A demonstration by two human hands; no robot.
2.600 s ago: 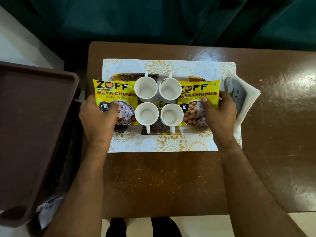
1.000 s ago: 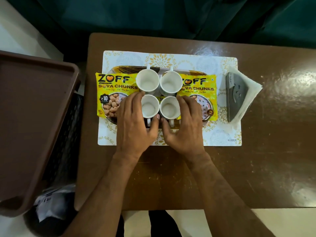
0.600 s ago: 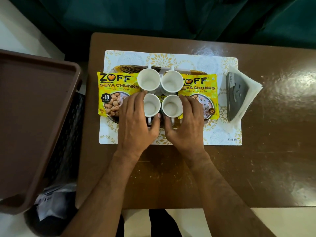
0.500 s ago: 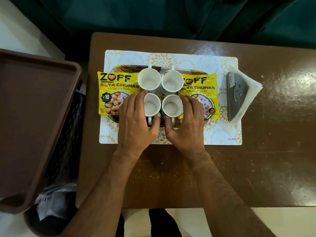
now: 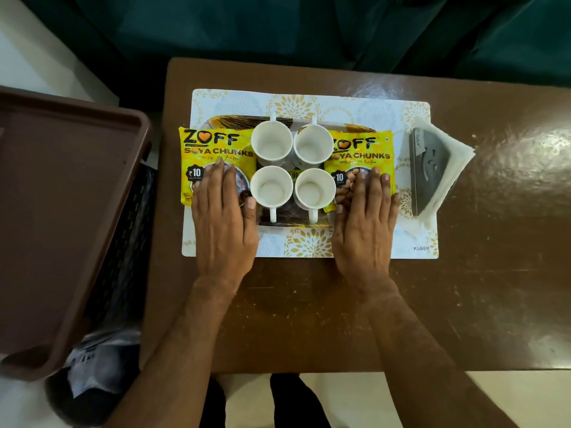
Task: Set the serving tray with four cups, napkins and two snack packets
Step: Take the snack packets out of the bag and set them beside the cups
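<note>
A patterned serving tray (image 5: 234, 121) lies on a white-and-gold placemat (image 5: 309, 242). Several white cups stand in a square at its middle, for example a near-left cup (image 5: 271, 187) and a far-right cup (image 5: 312, 146). A yellow soya chunks packet (image 5: 213, 146) lies at the tray's left end and a second packet (image 5: 361, 149) at its right end. My left hand (image 5: 225, 217) rests flat on the left packet's near part. Flat on the right packet's near part lies my right hand (image 5: 364, 223). White napkins (image 5: 454, 168) sit under a metal holder (image 5: 428, 168), right of the tray.
The brown wooden table (image 5: 494, 273) carries the mat. A large brown plastic tray (image 5: 55, 211) stands off the table's left edge, above a dark crate and a plastic bag (image 5: 102, 359). Dark green cloth (image 5: 278, 32) hangs behind the table.
Both hands have left the two near cups and slid outward, the left onto the left packet and the right onto the right packet. Cups and packets stay in place.
</note>
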